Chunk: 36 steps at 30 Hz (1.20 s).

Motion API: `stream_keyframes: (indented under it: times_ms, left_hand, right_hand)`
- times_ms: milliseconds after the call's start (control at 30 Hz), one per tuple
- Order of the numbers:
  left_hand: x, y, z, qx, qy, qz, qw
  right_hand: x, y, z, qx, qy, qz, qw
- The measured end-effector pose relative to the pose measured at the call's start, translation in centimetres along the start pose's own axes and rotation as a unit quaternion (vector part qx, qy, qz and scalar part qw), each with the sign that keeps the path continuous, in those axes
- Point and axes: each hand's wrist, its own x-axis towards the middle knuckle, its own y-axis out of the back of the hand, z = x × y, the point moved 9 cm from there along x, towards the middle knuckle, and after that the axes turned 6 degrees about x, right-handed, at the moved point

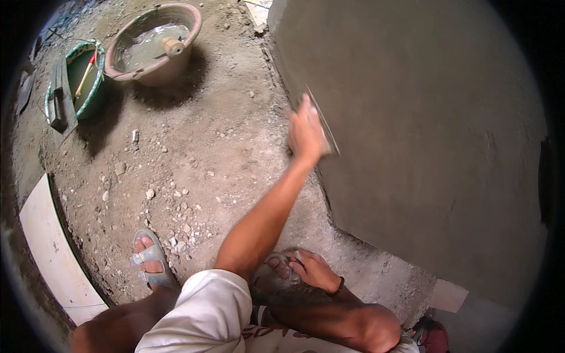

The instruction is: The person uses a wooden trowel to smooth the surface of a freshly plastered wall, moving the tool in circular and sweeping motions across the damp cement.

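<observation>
My left hand (pixel 307 132) is closed around a plastering trowel (pixel 327 130), whose thin blade lies edge-on to my view against the grey plastered wall (pixel 424 129). The hand is slightly blurred, and its grip hides the trowel's handle. Low beside my right foot, my right hand (pixel 318 272) has a dark band at its wrist. Its fingers are bent together near the foot's sandal (pixel 279 272); a small dark thing seems to be between them, too unclear to name. The plaster looks smooth and damp, down to the wall's bottom edge.
A reddish tub (pixel 154 75) of grey watery mix stands at far left, a wooden handle sticking out. Beside it is a green bucket (pixel 94 106) with a brush (pixel 86 75) and a long grey tool (pixel 61 106) across its rim. A pale board (pixel 53 247) and rubble lie left.
</observation>
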Motion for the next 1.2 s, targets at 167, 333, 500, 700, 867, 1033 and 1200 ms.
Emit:
stream_keyframes:
  times_ms: [167, 333, 500, 700, 867, 1033, 1200]
  left_hand:
    - [-11.5, 0.6, 7.7, -0.025, -0.214, 0.004, 0.977]
    - [1.0, 2.2, 1.1, 0.033, -0.032, 0.010, 0.999]
    - [-10.1, -2.0, -0.9, 0.054, 0.011, -0.047, 0.997]
    - [-3.6, 0.7, 0.1, 0.088, -0.045, 0.028, 0.995]
    - [-4.1, -2.3, -4.1, 0.051, 0.125, -0.079, 0.988]
    - [-7.6, 0.6, 6.2, 0.084, -0.183, 0.037, 0.979]
    - [-0.2, 0.8, -1.8, 0.071, 0.049, -0.033, 0.996]
  right_hand:
    - [0.9, 0.8, -0.9, -0.019, 0.025, 0.008, 0.999]
    - [0.1, 1.6, -0.3, 0.016, -0.034, 0.022, 0.999]
    - [1.0, 0.1, -2.1, 0.012, 0.076, 0.022, 0.997]
    - [-0.1, 0.3, -0.2, 0.005, 0.009, 0.022, 1.000]
    - [0.4, 0.1, -2.3, 0.003, 0.048, 0.026, 0.999]
    - [0.3, 0.4, -0.9, -0.021, 0.044, 0.028, 0.998]
    - [0.1, 0.4, -1.1, -0.002, 0.024, 0.028, 0.999]
